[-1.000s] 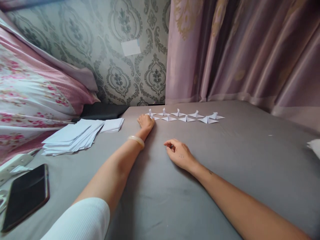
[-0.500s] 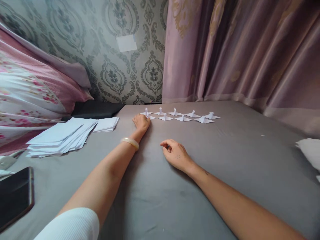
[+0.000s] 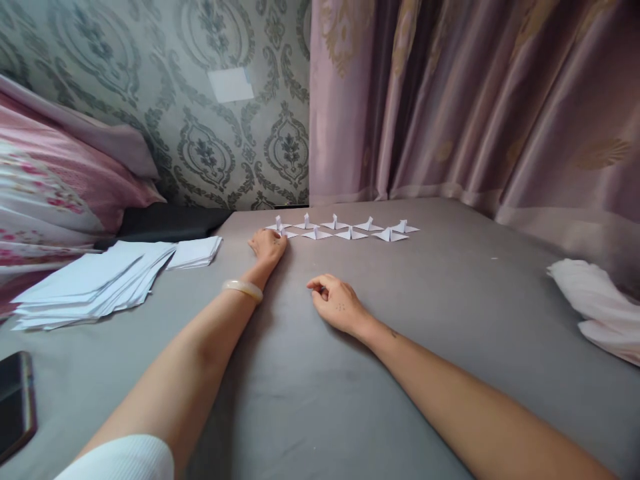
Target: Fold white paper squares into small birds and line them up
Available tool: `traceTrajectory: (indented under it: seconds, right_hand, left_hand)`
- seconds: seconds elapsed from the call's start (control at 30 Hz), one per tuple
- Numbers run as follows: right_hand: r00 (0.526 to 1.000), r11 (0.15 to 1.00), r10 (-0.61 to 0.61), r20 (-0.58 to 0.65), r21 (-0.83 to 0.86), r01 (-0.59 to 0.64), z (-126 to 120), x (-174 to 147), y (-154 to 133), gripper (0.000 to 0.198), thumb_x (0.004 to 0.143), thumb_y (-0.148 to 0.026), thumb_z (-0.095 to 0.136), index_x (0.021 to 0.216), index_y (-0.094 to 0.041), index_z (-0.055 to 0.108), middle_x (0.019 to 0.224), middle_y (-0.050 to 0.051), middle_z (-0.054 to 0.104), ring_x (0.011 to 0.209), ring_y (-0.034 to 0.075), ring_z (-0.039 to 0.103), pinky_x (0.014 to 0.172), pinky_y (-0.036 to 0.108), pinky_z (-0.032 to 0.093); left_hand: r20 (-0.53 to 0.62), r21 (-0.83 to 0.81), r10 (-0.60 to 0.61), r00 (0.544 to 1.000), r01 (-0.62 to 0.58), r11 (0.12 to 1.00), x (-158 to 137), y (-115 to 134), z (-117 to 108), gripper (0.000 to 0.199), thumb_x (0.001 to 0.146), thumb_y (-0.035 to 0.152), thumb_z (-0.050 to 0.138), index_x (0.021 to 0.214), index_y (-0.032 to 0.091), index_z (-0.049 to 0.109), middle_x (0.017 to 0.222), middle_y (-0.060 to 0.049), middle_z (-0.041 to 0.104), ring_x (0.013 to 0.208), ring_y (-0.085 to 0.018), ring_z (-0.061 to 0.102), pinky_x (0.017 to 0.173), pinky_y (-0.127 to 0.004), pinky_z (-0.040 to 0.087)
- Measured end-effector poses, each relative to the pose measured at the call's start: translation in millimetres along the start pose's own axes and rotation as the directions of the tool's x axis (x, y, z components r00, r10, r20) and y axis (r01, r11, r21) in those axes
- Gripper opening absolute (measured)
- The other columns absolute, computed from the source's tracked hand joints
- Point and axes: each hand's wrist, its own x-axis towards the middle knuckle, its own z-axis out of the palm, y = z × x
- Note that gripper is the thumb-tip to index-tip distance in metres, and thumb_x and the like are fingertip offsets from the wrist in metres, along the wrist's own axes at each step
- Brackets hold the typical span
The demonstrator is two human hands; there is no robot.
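Note:
My left hand (image 3: pixel 269 245) reaches to the left end of two rows of white folded paper cranes (image 3: pixel 351 233). Its fingers are closed at the front-left paper crane (image 3: pixel 283 232), which they partly cover. Each crane stands with flat wings spread and a pointed middle upright. My right hand (image 3: pixel 341 305) rests on the grey cloth nearer to me, in front of the rows. Its fingers curl loosely, with a gap between thumb and forefinger and nothing visible in them.
A fanned stack of white paper sheets (image 3: pixel 95 280) and a smaller stack (image 3: pixel 195 253) lie at left. Below them is a phone (image 3: pixel 15 403). White fabric (image 3: pixel 595 300) lies at right. Patterned wallpaper (image 3: pixel 205 153) and pink curtains (image 3: pixel 440 100) border the grey surface (image 3: pixel 425 300).
The whole view has shifted slightly, moving the scene left and showing more fabric at right. My left hand remains at the same crane; my right hand stays on the cloth.

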Motion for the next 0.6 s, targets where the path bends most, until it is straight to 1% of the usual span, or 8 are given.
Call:
traceTrajectory:
  seconds: [0.1, 0.17, 0.23, 0.33, 0.4, 0.47, 0.6]
  right_hand:
    - [1.000, 1.000, -0.011, 0.005, -0.005, 0.011, -1, -1, 1, 0.027, 0.079, -0.012, 0.051, 0.098, -0.019, 0.069, 0.091, 0.004, 0.069, 0.069, 0.012, 0.057, 0.071, 0.026, 0.045]
    - [1.000, 1.000, -0.008, -0.001, -0.016, 0.008, -2, -1, 1, 0.026, 0.079, -0.013, 0.051, 0.097, -0.019, 0.069, 0.089, 0.004, 0.069, 0.068, 0.013, 0.057, 0.070, 0.027, 0.045]
    - [1.000, 0.999, -0.003, 0.006, -0.040, 0.003, -3, -1, 0, 0.026, 0.079, -0.015, 0.051, 0.097, -0.018, 0.069, 0.085, 0.004, 0.068, 0.067, 0.013, 0.057, 0.070, 0.027, 0.045]
    - [1.000, 0.998, 0.004, 0.011, -0.060, -0.003, -4, -1, -2, 0.027, 0.079, -0.018, 0.050, 0.098, -0.018, 0.069, 0.080, 0.003, 0.067, 0.065, 0.014, 0.056, 0.069, 0.028, 0.045]
    - [1.000, 0.997, 0.008, 0.020, -0.072, -0.007, -5, 0, -3, 0.029, 0.079, -0.020, 0.049, 0.099, -0.018, 0.070, 0.077, 0.003, 0.066, 0.063, 0.014, 0.056, 0.067, 0.028, 0.045]
    - [1.000, 0.996, 0.010, 0.025, -0.087, -0.008, -6, 0, -4, 0.030, 0.078, -0.022, 0.048, 0.099, -0.018, 0.070, 0.075, 0.003, 0.066, 0.062, 0.014, 0.056, 0.066, 0.028, 0.044]
    - [1.000, 0.994, 0.001, 0.011, -0.109, 0.000, -7, 1, -5, 0.032, 0.078, -0.029, 0.048, 0.097, -0.018, 0.070, 0.070, 0.003, 0.065, 0.059, 0.015, 0.056, 0.061, 0.028, 0.043]
  left_hand:
    - [-0.003, -0.024, -0.039, 0.999, 0.039, 0.999, -3, -9, -6, 0.027, 0.081, 0.031, 0.054, 0.091, 0.014, 0.073, 0.107, -0.018, 0.068, 0.108, -0.033, 0.059, 0.091, -0.042, 0.042]
    - [0.004, -0.036, -0.044, 0.999, 0.045, 0.998, -7, -22, -16, 0.026, 0.079, 0.029, 0.054, 0.090, 0.016, 0.073, 0.101, -0.015, 0.071, 0.101, -0.030, 0.063, 0.087, -0.037, 0.045]
    - [0.002, -0.043, -0.042, 0.999, 0.042, 0.998, -10, -40, -30, 0.024, 0.078, 0.026, 0.054, 0.089, 0.016, 0.073, 0.095, -0.011, 0.072, 0.095, -0.026, 0.065, 0.084, -0.032, 0.046]
    - [-0.036, -0.045, -0.052, 0.998, 0.050, 0.998, -13, -70, -60, 0.025, 0.077, 0.022, 0.053, 0.090, 0.014, 0.073, 0.095, -0.009, 0.073, 0.092, -0.023, 0.065, 0.083, -0.028, 0.047]
    - [-0.084, -0.046, -0.072, 0.994, 0.069, 0.997, -12, -90, -82, 0.029, 0.077, 0.021, 0.051, 0.097, 0.013, 0.071, 0.097, -0.009, 0.072, 0.090, -0.021, 0.065, 0.084, -0.027, 0.047]
    - [-0.138, -0.043, -0.106, 0.985, 0.101, 0.994, -8, -111, -104, 0.032, 0.077, 0.020, 0.050, 0.101, 0.012, 0.070, 0.099, -0.009, 0.072, 0.091, -0.022, 0.065, 0.085, -0.028, 0.047]
    - [-0.230, -0.018, -0.179, 0.957, 0.180, 0.984, 3, -155, -143, 0.034, 0.076, 0.017, 0.050, 0.102, 0.010, 0.071, 0.102, -0.011, 0.072, 0.098, -0.024, 0.065, 0.088, -0.029, 0.047]
